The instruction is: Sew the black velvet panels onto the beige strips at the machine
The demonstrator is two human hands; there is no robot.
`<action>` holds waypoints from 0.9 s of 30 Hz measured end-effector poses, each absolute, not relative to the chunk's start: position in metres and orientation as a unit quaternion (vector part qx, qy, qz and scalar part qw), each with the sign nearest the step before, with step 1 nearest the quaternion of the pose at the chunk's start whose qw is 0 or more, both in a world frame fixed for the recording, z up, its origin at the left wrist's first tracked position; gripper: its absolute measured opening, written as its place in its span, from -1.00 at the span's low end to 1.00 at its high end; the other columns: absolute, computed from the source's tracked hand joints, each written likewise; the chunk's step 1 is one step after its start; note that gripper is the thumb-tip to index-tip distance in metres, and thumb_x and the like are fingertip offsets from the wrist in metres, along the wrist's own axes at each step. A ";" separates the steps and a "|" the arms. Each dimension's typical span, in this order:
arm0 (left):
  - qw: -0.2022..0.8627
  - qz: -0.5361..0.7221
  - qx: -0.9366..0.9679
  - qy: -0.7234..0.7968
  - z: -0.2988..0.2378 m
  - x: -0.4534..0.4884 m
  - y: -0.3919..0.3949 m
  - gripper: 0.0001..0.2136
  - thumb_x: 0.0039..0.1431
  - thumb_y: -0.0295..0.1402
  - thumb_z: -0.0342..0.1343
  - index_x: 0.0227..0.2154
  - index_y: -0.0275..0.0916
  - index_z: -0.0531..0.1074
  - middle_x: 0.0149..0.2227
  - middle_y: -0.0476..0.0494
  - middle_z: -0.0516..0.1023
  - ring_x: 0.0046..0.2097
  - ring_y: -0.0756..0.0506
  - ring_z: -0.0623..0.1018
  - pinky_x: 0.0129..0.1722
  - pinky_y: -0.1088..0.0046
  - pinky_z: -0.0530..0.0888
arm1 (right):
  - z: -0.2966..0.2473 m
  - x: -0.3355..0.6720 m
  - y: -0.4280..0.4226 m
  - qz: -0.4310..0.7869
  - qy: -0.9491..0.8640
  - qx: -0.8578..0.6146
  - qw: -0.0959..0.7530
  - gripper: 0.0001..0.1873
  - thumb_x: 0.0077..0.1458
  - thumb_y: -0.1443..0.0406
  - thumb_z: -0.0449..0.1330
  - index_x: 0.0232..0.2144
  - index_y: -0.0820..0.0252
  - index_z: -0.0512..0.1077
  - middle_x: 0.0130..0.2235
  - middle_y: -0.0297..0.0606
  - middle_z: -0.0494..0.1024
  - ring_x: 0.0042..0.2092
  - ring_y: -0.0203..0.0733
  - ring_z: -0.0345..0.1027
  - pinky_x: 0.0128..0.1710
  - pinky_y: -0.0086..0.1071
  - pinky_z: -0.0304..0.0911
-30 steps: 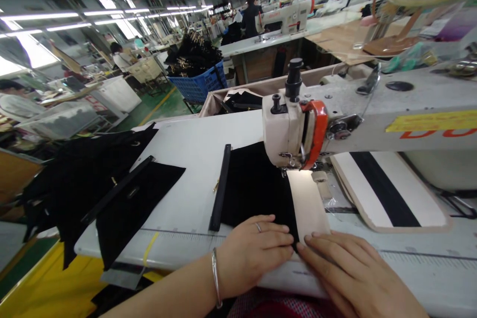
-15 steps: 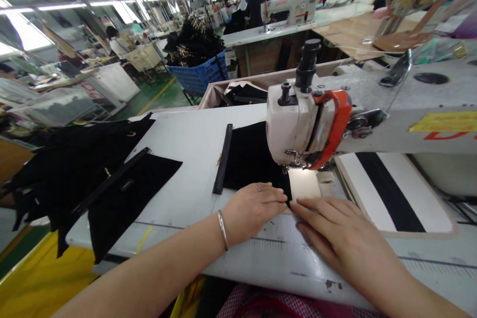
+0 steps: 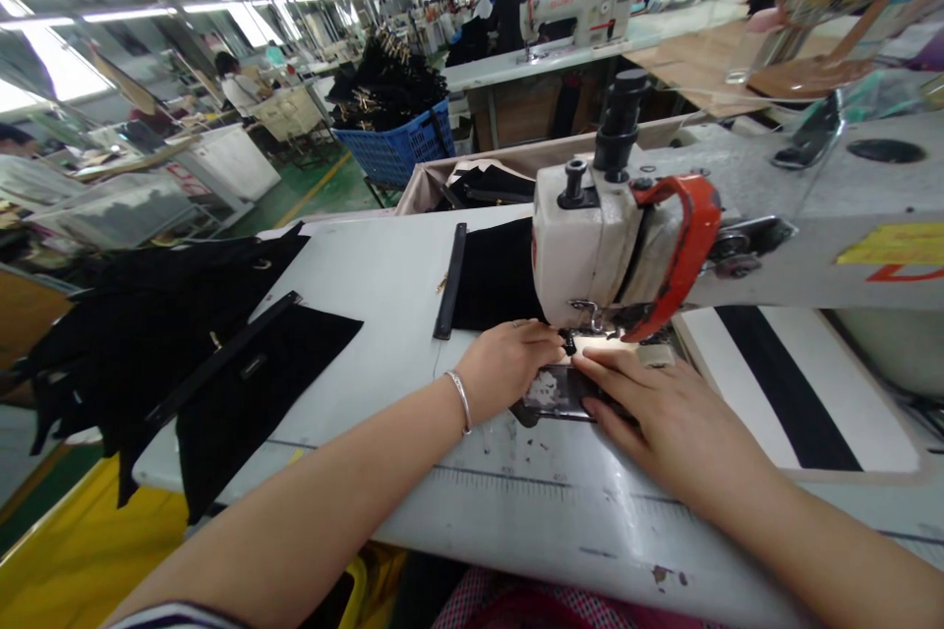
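Note:
My left hand (image 3: 508, 362) lies flat, fingers together, on the near edge of a black fabric piece (image 3: 494, 277) with a black strip (image 3: 449, 281) along its left side. My right hand (image 3: 656, 408) lies flat beside it, fingertips at the presser foot (image 3: 590, 326) of the white sewing machine (image 3: 619, 246) with its red guard. A sliver of cream fabric (image 3: 612, 346) shows lit under the needle. The metal plate (image 3: 555, 391) of the machine bed is bare between my hands.
A pile of black fabric pieces (image 3: 169, 344) lies on the left of the white table (image 3: 369, 285). A cream and black striped panel (image 3: 796, 383) lies right of the machine. A blue crate (image 3: 394, 155) and other workers at machines are behind.
Both hands have slid forward toward the needle with the fabric; the black and cream pieces have fed away under the machine head, uncovering the metal plate.

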State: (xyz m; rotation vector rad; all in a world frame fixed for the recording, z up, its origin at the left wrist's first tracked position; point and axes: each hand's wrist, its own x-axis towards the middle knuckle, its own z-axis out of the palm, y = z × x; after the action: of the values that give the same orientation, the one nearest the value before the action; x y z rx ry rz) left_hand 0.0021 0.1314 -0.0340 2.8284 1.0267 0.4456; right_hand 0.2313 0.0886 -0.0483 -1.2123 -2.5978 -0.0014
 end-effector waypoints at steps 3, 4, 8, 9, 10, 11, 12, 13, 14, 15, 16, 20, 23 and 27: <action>0.047 0.155 0.919 0.358 -0.036 0.004 0.137 -0.79 0.23 -0.56 0.02 -0.17 -0.22 0.51 -0.08 -0.05 0.55 -0.01 -0.04 0.50 0.08 0.42 0.42 | -0.050 0.229 0.091 -0.011 -0.890 -0.435 0.135 -0.55 0.27 0.14 -0.03 0.16 0.11 0.25 0.14 -0.25 0.36 0.04 0.00 0.29 -0.04 -0.04 0.24; 0.046 0.159 0.917 0.364 -0.037 0.004 0.138 -0.79 0.23 -0.56 0.03 -0.18 -0.22 0.51 -0.08 -0.04 0.55 -0.01 -0.04 0.51 0.07 0.42 0.42 | -0.051 0.228 0.092 -0.014 -0.887 -0.441 0.133 -0.54 0.27 0.13 -0.04 0.16 0.11 0.25 0.14 -0.26 0.36 0.03 0.00 0.30 -0.05 -0.03 0.25; 0.046 0.159 0.910 0.381 -0.038 0.004 0.140 -0.79 0.24 -0.55 0.03 -0.19 -0.20 0.52 -0.08 -0.03 0.55 -0.03 -0.04 0.51 0.06 0.42 0.43 | -0.054 0.227 0.093 -0.014 -0.881 -0.452 0.135 -0.54 0.27 0.12 -0.05 0.17 0.07 0.23 0.15 -0.29 0.35 0.00 -0.03 0.33 -0.04 -0.04 0.26; 0.048 0.159 0.909 0.384 -0.038 0.005 0.140 -0.79 0.23 -0.55 0.03 -0.19 -0.20 0.52 -0.08 -0.03 0.55 -0.03 -0.05 0.51 0.06 0.42 0.43 | -0.055 0.226 0.093 -0.012 -0.881 -0.453 0.138 -0.54 0.27 0.12 -0.04 0.17 0.07 0.23 0.15 -0.29 0.35 0.00 -0.03 0.32 -0.02 -0.04 0.25; 0.049 0.159 0.907 0.386 -0.038 0.005 0.140 -0.79 0.23 -0.55 0.04 -0.18 -0.20 0.52 -0.08 -0.03 0.56 -0.03 -0.05 0.51 0.05 0.42 0.43 | -0.055 0.226 0.094 -0.009 -0.881 -0.453 0.140 -0.54 0.27 0.12 -0.04 0.17 0.08 0.24 0.14 -0.29 0.36 0.01 -0.03 0.31 0.00 -0.04 0.24; 0.050 0.160 0.906 0.388 -0.038 0.005 0.140 -0.79 0.23 -0.55 0.04 -0.19 -0.19 0.52 -0.09 -0.03 0.56 -0.04 -0.05 0.52 0.05 0.42 0.43 | -0.056 0.226 0.094 -0.007 -0.880 -0.453 0.142 -0.54 0.27 0.12 -0.03 0.16 0.08 0.24 0.13 -0.27 0.37 0.02 -0.03 0.30 0.01 -0.04 0.23; 0.049 0.162 0.905 0.390 -0.039 0.005 0.140 -0.79 0.22 -0.55 0.04 -0.20 -0.19 0.53 -0.10 -0.03 0.57 -0.04 -0.06 0.52 0.04 0.41 0.43 | -0.056 0.226 0.095 -0.004 -0.880 -0.454 0.144 -0.54 0.26 0.12 -0.03 0.16 0.09 0.25 0.12 -0.26 0.38 0.03 -0.02 0.29 0.02 -0.03 0.21; 0.048 0.165 0.904 0.392 -0.039 0.005 0.140 -0.79 0.22 -0.55 0.05 -0.20 -0.20 0.53 -0.11 -0.03 0.57 -0.05 -0.06 0.52 0.03 0.41 0.44 | -0.056 0.226 0.095 -0.002 -0.879 -0.453 0.147 -0.54 0.26 0.13 -0.02 0.16 0.11 0.25 0.11 -0.24 0.39 0.04 -0.01 0.28 0.03 -0.03 0.21; 0.047 0.169 0.903 0.393 -0.039 0.005 0.140 -0.79 0.22 -0.55 0.05 -0.21 -0.20 0.53 -0.12 -0.04 0.57 -0.06 -0.06 0.52 0.02 0.41 0.44 | -0.056 0.225 0.095 0.001 -0.879 -0.453 0.151 -0.54 0.26 0.14 -0.01 0.16 0.12 0.25 0.10 -0.23 0.40 0.05 -0.01 0.27 0.04 -0.04 0.20; 0.047 0.172 0.902 0.394 -0.039 0.005 0.140 -0.79 0.21 -0.56 0.04 -0.22 -0.20 0.54 -0.13 -0.04 0.58 -0.06 -0.06 0.52 0.02 0.41 0.45 | -0.055 0.225 0.094 0.001 -0.878 -0.453 0.155 -0.54 0.26 0.15 -0.01 0.16 0.12 0.25 0.09 -0.22 0.40 0.05 -0.01 0.27 0.04 -0.04 0.20; 0.047 0.175 0.900 0.397 -0.040 0.004 0.140 -0.79 0.21 -0.56 0.04 -0.22 -0.21 0.54 -0.14 -0.05 0.58 -0.06 -0.06 0.53 0.01 0.40 0.45 | -0.055 0.225 0.094 -0.001 -0.876 -0.454 0.161 -0.55 0.25 0.17 -0.01 0.16 0.13 0.25 0.08 -0.22 0.41 0.05 -0.01 0.26 0.04 -0.04 0.20; 0.056 0.182 0.900 0.392 -0.042 0.003 0.138 -0.78 0.20 -0.57 0.05 -0.23 -0.20 0.54 -0.14 -0.05 0.59 -0.07 -0.05 0.53 0.02 0.42 0.46 | -0.055 0.223 0.091 -0.017 -0.876 -0.449 0.175 -0.58 0.24 0.20 0.01 0.12 0.11 0.30 0.07 -0.24 0.43 0.02 -0.04 0.29 0.03 -0.06 0.22; 0.062 0.180 0.907 0.375 -0.045 0.003 0.137 -0.78 0.19 -0.57 0.06 -0.23 -0.20 0.55 -0.11 -0.03 0.58 -0.04 -0.02 0.52 0.07 0.44 0.43 | -0.058 0.222 0.090 -0.029 -0.880 -0.437 0.184 -0.60 0.22 0.22 0.04 0.09 0.11 0.33 0.07 -0.21 0.43 0.02 -0.05 0.31 0.04 -0.04 0.23; 0.061 0.174 0.902 0.390 -0.046 0.004 0.136 -0.76 0.19 -0.60 0.03 -0.19 -0.24 0.54 -0.09 -0.06 0.58 -0.01 0.00 0.51 0.09 0.49 0.43 | -0.056 0.232 0.086 -0.037 -0.881 -0.426 0.202 -0.61 0.20 0.25 0.07 0.07 0.12 0.34 0.05 -0.19 0.44 0.04 -0.06 0.32 0.05 -0.04 0.26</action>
State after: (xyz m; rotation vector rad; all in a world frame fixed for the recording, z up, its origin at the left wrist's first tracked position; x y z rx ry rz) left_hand 0.0043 0.1362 -0.0461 2.7303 1.1788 0.5259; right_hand 0.2321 0.0857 -0.0555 -1.1906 -2.4600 -0.1024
